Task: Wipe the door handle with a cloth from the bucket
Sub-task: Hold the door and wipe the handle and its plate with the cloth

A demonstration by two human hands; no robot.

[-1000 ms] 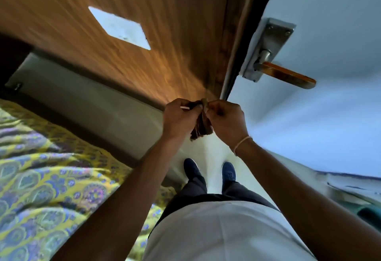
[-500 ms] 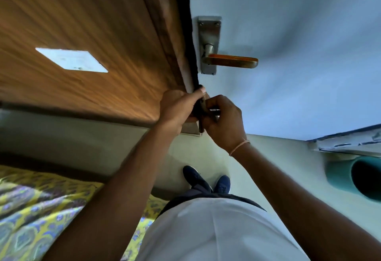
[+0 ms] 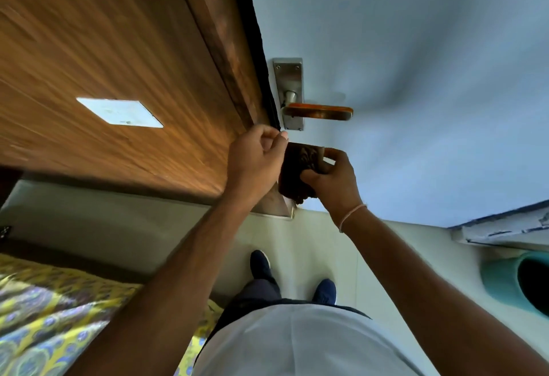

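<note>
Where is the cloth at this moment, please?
In the head view, the dark cloth is near the centre, pinched in the right hand, beside the left hand and just below the door handle, not touching it.

Both hands' grip (image 3: 292, 164) on dark cloth (image 3: 298, 170) below door handle (image 3: 319, 111)

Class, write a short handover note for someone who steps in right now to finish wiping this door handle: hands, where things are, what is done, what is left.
Right hand grips the dark cloth, folded, just below the handle.
Left hand is beside the cloth with curled fingers; whether it pinches the cloth's edge cannot be told.
Door handle is on the pale blue door, untouched by the cloth.
Bucket, teal, stands on the floor at the right.
Done: cloth fetched.
Left: raise the cloth to the lever and wipe it.
</note>
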